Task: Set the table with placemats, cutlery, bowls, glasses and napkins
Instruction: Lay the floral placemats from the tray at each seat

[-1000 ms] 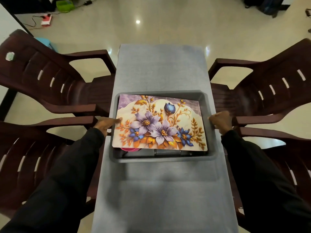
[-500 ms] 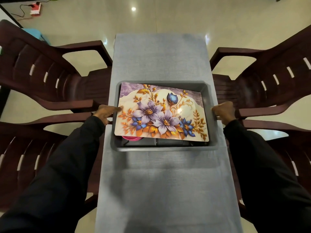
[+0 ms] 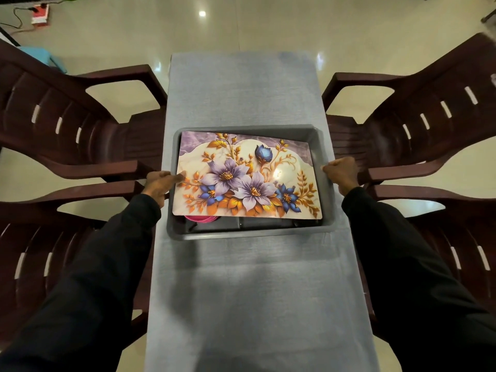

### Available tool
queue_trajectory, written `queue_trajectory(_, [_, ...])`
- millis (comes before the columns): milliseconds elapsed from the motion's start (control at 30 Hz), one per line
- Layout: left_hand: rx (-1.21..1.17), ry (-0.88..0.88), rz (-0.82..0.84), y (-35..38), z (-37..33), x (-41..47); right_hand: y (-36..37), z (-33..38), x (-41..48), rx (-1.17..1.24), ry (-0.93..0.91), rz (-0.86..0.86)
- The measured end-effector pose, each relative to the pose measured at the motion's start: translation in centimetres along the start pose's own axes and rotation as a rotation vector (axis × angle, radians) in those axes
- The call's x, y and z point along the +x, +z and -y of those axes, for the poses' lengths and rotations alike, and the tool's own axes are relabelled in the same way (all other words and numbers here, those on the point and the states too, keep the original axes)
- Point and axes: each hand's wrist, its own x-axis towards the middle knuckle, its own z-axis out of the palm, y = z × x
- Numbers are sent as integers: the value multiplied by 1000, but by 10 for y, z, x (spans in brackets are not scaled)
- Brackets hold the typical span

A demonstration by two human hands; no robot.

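Grey table (image 3: 241, 291), left grip (image 3: 161, 183) and right grip (image 3: 342, 174) clasping tray (image 3: 241, 234) rims, placemat (image 3: 247, 178) atop, long axis crosswise.

Placemat (image 3: 249, 178) lies over the tray (image 3: 326, 146) and hides nearly all its contents. At the tray's near-left corner a pink thing (image 3: 201, 218) shows only a sliver, kind unclear. Along the tray's near wall, dark shapes (image 3: 265, 224) in shadow, not identifiable.

Left hand (image 3: 161, 183) at the tray's left rim: thumb on the placemat's edge, fingers curled out of sight below. Right hand (image 3: 342, 174) grips the tray's right rim, fingertips hidden behind the knuckles.

Surface (image 3: 255, 304), nearer than the tray, runs off the bottom edge. Chairs (image 3: 67, 124) either side of the tray are cut by the frame. Far left beyond the tray, a red-and-white item (image 3: 40, 16), too small to tell.
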Motion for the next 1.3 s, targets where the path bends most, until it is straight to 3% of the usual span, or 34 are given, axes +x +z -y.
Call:
queue_trajectory(400, [-26, 12, 1, 4, -1, 9, -4, -11, -8, 25, -88, 10])
queue_trajectory(567, [-24, 111, -183, 10, 0, 3, 0, -3, -23, -66, -300, -217])
queue_trajectory(633, [34, 218, -276, 12, 2, 1, 9, -6, -30, -91, -393, -199])
queue_trajectory(767, [92, 194, -171, 18, 1, 1, 33, -8, -47, -177, -233, 101])
queue_trajectory(833, [123, 162, -171, 20, 1, 2, 46, -13, -46, -229, -192, 155])
queue_trajectory(1300, [151, 157, -291, 2, 3, -5, 82, -22, -30, -289, -152, 99])
